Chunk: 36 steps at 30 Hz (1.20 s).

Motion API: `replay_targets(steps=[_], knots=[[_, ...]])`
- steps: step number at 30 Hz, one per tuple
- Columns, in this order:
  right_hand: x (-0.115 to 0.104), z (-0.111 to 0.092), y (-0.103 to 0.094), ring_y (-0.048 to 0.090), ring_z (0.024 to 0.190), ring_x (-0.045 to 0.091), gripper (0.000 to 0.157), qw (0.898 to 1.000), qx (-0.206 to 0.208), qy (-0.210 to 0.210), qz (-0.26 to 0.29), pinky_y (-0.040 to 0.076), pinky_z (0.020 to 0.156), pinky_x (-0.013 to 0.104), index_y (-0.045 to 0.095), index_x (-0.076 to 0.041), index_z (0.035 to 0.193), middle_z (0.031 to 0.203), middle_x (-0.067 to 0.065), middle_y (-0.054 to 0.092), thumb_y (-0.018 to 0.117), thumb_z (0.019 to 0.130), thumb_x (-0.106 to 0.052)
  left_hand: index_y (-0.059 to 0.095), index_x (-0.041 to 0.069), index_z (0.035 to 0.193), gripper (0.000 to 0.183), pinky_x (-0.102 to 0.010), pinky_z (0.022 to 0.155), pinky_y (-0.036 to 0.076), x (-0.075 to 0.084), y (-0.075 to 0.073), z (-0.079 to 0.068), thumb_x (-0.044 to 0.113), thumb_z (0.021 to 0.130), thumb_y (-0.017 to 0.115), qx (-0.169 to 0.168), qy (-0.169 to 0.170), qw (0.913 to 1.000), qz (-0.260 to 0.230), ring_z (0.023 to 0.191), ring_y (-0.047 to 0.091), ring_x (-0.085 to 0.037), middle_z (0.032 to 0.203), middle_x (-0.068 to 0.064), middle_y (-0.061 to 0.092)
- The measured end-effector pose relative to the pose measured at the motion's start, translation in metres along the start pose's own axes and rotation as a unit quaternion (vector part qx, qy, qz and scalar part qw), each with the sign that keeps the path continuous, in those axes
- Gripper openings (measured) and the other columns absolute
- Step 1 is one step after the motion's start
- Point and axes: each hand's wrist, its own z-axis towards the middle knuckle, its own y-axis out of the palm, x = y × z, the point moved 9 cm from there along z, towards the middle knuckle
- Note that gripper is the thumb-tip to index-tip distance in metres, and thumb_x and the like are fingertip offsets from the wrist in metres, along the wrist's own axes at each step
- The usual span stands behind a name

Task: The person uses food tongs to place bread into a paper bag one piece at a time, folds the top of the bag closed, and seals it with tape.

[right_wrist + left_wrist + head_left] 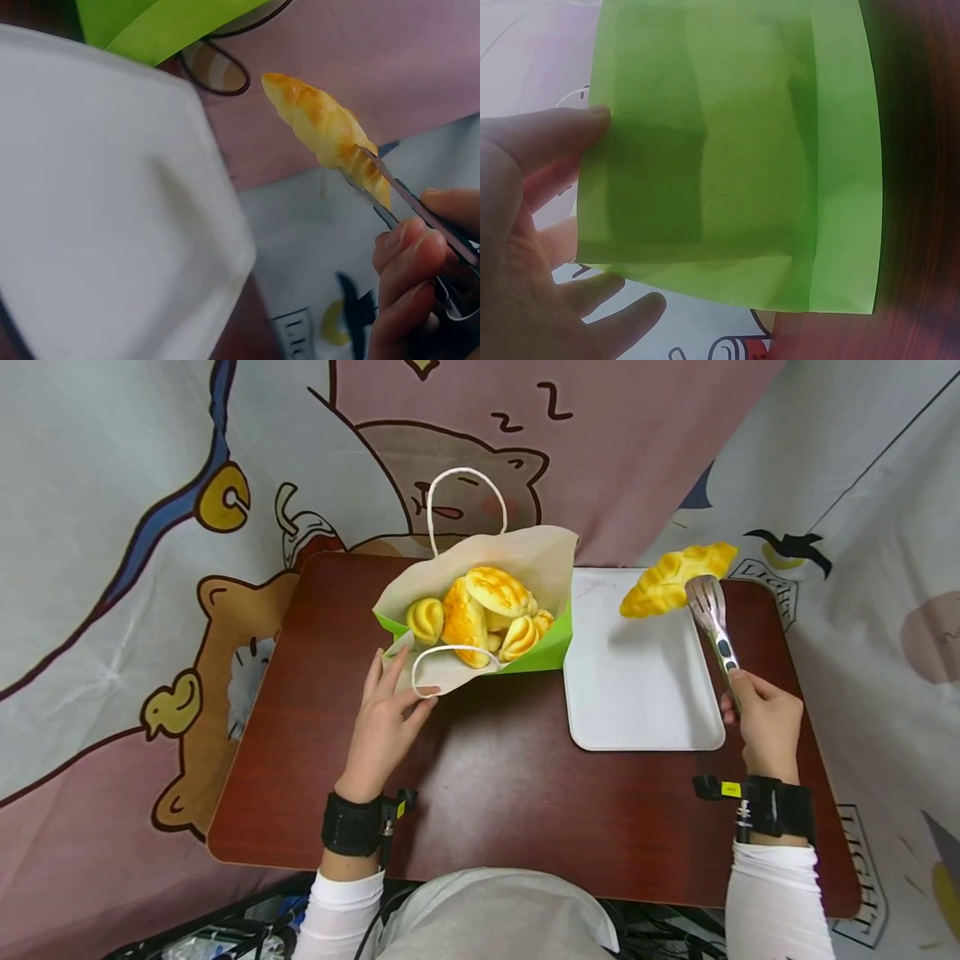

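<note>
My left hand (384,724) pinches the near rim of a green paper bag (536,653), its thumb on the outside in the left wrist view. The bag stands with its mouth spread, showing a pale inside and several golden bread rolls (497,592). My right hand (768,714) grips metal tongs (722,639) with fork-like ends. Between the tong tips is a long, ridged golden bread (663,583). It hangs above the far right part of a white tray (637,693), apart from it. The right wrist view shows the tongs closed on one end of this bread (319,124).
The tray lies on a reddish-brown table (480,793), right of the bag. White cord handles (467,471) rise from the bag's far side and loop over its near rim. A cartoon-printed cloth (637,435) hangs behind and beside the table.
</note>
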Motion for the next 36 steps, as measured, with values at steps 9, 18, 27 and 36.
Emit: replay_targets(steps=[9,18,27,36], knots=[[-0.05,-0.034,0.004,0.047,0.041,0.013,0.031,0.995,-0.034,-0.064,0.067,0.042,0.035,0.016,0.072,-0.004,0.1,0.058,0.004,0.057,0.073,0.08,-0.028,0.077,0.012,0.096,0.016,-0.06,0.106,0.028,0.002,0.0,0.0,0.017,0.081,0.075,0.007,0.011,0.9999,-0.002,0.139,0.014,-0.036,0.146,-0.015,0.04],[-0.103,-0.08,0.022,0.047,0.037,0.015,0.028,0.976,-0.07,-0.126,0.165,0.045,0.033,0.017,0.07,0.009,0.097,0.054,0.01,0.057,0.074,0.081,-0.015,0.078,0.013,0.096,0.016,-0.059,0.107,0.028,0.002,0.0,0.0,0.018,0.081,0.075,0.007,0.015,0.9999,0.0,0.139,0.013,-0.036,0.146,-0.015,0.04],[-0.139,-0.116,0.082,0.048,0.043,0.015,0.025,0.955,-0.193,-0.224,0.002,0.043,0.039,0.014,0.066,0.007,0.102,0.059,0.006,0.056,0.063,0.091,-0.015,0.078,0.015,0.096,0.016,-0.059,0.105,0.03,-0.001,0.001,-0.001,0.018,0.081,0.075,0.011,0.009,0.9999,-0.003,0.14,0.012,-0.035,0.146,-0.016,0.04],[-0.125,-0.133,0.127,0.052,0.047,0.019,0.027,0.928,-0.206,-0.265,-0.162,0.049,0.044,0.018,0.067,-0.006,0.1,0.061,0.009,0.055,0.058,0.094,-0.031,0.078,0.015,0.095,0.015,-0.056,0.108,0.027,-0.001,0.003,-0.002,0.017,0.08,0.075,0.015,0.014,0.9998,-0.002,0.14,0.011,-0.035,0.146,-0.015,0.04]])
